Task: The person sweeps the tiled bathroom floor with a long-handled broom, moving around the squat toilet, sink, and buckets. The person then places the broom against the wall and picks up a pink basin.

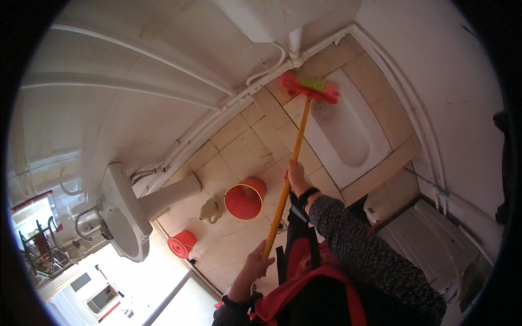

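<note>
Both of my hands grip the orange handle of a push broom (305,118). My left hand (256,264) is around the handle's near end, and my right hand (297,176) holds it further along, towards the head. The broom's red head with yellow-green bristles (313,84) looks blurred. It is over the far left end of a white ceramic squat toilet (369,122), beside the tiled floor (244,144). Whether the head touches the ceramic or the floor, I cannot tell.
A red bucket with a yellow rim (263,191) and a beige plastic jug (211,210) stand on the floor left of the handle. Nearby are a small red lidded bucket (181,243) and a pedestal sink (169,197). White pipes (326,45) follow the walls. A grey panel (420,236) lies right.
</note>
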### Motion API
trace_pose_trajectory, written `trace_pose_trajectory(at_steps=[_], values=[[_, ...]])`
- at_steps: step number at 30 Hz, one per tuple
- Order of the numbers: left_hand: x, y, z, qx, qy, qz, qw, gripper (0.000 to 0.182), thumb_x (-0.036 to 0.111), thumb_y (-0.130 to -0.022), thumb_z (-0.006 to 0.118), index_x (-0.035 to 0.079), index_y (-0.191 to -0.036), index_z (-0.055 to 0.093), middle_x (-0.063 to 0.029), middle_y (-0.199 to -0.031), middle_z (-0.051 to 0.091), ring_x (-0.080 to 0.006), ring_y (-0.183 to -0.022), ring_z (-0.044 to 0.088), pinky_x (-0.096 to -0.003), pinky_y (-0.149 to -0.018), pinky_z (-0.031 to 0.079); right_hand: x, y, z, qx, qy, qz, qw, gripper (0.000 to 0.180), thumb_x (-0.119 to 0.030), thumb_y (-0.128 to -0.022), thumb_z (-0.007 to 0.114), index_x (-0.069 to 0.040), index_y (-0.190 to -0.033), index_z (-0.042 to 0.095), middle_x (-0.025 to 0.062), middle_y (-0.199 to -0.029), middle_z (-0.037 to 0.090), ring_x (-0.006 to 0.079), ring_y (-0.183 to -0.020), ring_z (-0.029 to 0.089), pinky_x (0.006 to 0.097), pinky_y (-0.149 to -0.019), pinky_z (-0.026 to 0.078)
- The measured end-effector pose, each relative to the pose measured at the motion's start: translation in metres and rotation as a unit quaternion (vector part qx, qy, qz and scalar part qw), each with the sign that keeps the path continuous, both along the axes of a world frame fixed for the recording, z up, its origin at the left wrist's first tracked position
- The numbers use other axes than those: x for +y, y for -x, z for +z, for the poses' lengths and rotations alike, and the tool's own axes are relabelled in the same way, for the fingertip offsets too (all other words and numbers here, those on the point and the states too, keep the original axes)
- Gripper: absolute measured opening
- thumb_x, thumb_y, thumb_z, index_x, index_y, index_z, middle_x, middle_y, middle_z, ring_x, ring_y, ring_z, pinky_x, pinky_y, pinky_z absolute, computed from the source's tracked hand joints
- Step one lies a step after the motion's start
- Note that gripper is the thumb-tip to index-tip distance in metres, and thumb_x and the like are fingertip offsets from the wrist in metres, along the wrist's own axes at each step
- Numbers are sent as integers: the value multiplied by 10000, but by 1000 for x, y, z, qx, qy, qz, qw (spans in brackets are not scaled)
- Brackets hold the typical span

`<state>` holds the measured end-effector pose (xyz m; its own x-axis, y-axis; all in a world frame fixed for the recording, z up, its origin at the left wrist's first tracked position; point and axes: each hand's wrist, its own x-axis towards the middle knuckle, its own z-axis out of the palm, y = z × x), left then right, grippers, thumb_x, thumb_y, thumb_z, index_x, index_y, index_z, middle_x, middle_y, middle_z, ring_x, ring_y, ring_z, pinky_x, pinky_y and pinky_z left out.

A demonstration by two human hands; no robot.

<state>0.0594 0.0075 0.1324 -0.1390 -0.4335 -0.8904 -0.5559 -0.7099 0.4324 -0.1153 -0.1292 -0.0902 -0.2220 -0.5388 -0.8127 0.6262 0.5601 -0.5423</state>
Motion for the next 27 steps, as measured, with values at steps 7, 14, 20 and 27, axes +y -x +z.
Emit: trace_pose_trajectory(at_steps=[7,14,20,27], values=[[21,-32,31,1,-126,58,990,645,64,-729,592,105,-1303,300,-5,-561,463,-84,-395,440,-235,-351,366,33,-30,15,36,-44,27,998,261,-279,-851,438,-28,-829,369,64,-513,425,185,-351,432,313,-333,377],[-4,10,0,54,-130,75,987,603,55,-750,561,125,-1298,319,11,-559,444,-76,-370,393,-216,-331,320,20,28,-4,78,-45,-27,996,248,-271,-837,480,-46,-830,377,47,-516,413,167,-345,432,303,-295,354],[-102,136,-68,187,-55,70,978,600,48,-765,561,100,-1302,298,20,-550,413,-72,-351,361,-204,-300,273,-88,193,-96,157,-24,-31,987,304,-303,-810,513,-55,-645,450,57,-495,422,188,-357,418,321,-344,383],[-73,125,-49,100,-49,94,989,610,43,-750,552,102,-1301,298,4,-576,427,-81,-359,358,-215,-313,278,-70,139,-84,89,-6,-9,996,274,-232,-752,606,-12,-872,495,42,-581,441,190,-503,525,307,-403,436]])
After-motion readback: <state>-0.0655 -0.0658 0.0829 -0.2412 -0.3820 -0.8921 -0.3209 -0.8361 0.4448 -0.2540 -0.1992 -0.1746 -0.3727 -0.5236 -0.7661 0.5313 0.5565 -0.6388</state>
